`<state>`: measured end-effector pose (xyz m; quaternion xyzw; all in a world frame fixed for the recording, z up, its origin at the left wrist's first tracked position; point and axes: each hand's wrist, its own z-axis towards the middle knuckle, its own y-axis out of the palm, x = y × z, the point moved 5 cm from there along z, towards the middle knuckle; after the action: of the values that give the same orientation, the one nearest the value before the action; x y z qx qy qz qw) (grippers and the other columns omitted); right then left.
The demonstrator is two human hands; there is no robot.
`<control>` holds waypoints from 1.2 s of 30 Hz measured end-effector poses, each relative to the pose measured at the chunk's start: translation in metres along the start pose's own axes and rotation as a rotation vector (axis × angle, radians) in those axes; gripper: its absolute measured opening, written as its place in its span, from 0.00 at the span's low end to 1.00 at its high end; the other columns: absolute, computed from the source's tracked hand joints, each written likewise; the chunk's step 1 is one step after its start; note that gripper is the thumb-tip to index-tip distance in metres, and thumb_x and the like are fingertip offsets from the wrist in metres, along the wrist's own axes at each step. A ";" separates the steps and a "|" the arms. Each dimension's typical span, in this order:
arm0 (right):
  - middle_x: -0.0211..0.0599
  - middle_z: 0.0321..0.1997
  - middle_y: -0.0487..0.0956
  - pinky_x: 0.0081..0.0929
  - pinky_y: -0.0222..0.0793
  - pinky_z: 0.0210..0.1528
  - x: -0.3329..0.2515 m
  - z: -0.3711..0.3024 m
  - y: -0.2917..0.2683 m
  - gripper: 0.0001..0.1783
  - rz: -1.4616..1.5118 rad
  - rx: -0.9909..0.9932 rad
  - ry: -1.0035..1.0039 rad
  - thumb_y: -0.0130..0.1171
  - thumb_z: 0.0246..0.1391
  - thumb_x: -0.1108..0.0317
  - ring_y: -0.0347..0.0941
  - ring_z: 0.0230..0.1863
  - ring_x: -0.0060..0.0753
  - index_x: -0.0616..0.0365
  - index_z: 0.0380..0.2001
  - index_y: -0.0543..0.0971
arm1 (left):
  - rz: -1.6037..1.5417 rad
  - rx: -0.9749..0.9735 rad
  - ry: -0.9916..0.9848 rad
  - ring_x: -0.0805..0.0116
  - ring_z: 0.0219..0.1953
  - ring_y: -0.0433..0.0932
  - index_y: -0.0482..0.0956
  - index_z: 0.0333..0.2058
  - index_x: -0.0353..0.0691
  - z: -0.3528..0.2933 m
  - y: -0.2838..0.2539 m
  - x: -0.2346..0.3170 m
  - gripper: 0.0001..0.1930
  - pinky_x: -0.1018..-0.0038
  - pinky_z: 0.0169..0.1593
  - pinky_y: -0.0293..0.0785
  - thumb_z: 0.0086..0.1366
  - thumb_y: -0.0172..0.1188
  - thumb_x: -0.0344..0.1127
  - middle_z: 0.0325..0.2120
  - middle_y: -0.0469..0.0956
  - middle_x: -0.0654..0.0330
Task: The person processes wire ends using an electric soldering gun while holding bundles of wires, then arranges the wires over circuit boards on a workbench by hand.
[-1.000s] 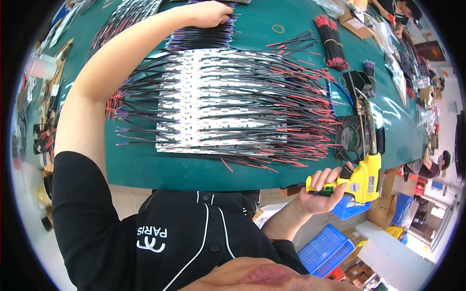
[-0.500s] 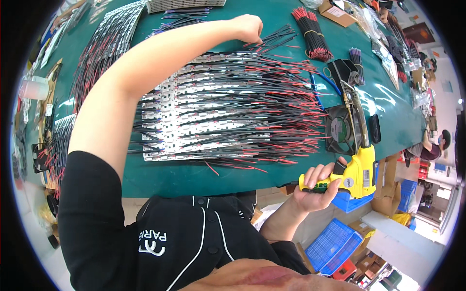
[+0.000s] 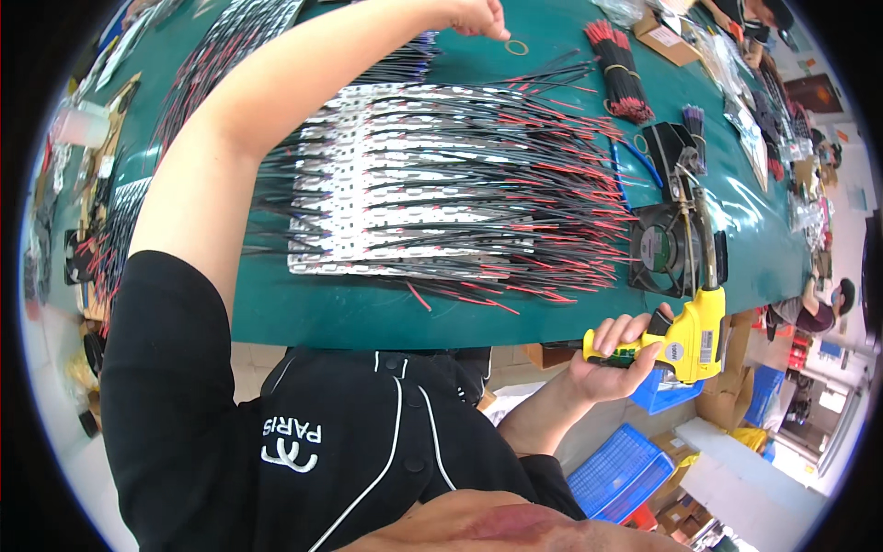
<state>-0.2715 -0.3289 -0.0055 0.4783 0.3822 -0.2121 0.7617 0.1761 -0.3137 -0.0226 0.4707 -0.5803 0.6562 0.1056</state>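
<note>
My right hand [image 3: 621, 354] grips the yellow handle of a soldering gun [image 3: 694, 340], its long metal barrel pointing up and away over the table's front edge. At the far side, my left hand [image 3: 480, 18] is closed in a pinch, with a thin tan rubber band [image 3: 517, 46] at its fingertips. Beneath my left arm lies a panel of white circuit strips [image 3: 345, 207], covered by rows of black wires [image 3: 441, 193] with red ends fanning right. Some loose black and red wires [image 3: 556, 72] lie beyond the panel, near my left hand.
A square black fan [image 3: 655, 248] stands behind the gun's barrel, beside blue-handled pliers [image 3: 648, 166]. A banded bundle of red and black wires [image 3: 621, 74] lies at the back right. More wired strips [image 3: 216, 64] lie at the far left. A blue basket [image 3: 621, 474] is below on the right.
My left hand has lifted away from the loose wires, moving farther back, and the rubber band now shows at its fingertips. The right hand keeps its hold on the soldering gun. The view has shifted slightly.
</note>
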 end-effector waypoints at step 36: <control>0.32 0.24 0.65 0.13 0.54 0.15 0.011 -0.040 0.072 0.25 0.036 -0.238 0.127 0.45 0.60 0.60 0.56 0.15 0.17 0.64 0.54 0.58 | -0.218 0.035 0.023 0.80 0.20 0.69 0.82 0.34 0.37 -0.215 -0.079 0.006 0.09 0.81 0.24 0.67 0.55 0.60 0.33 0.22 0.78 0.65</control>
<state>-0.2306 -0.2607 0.0166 0.4037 0.4435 -0.1208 0.7910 0.1203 -0.1069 0.0589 0.5251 -0.5130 0.6562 0.1747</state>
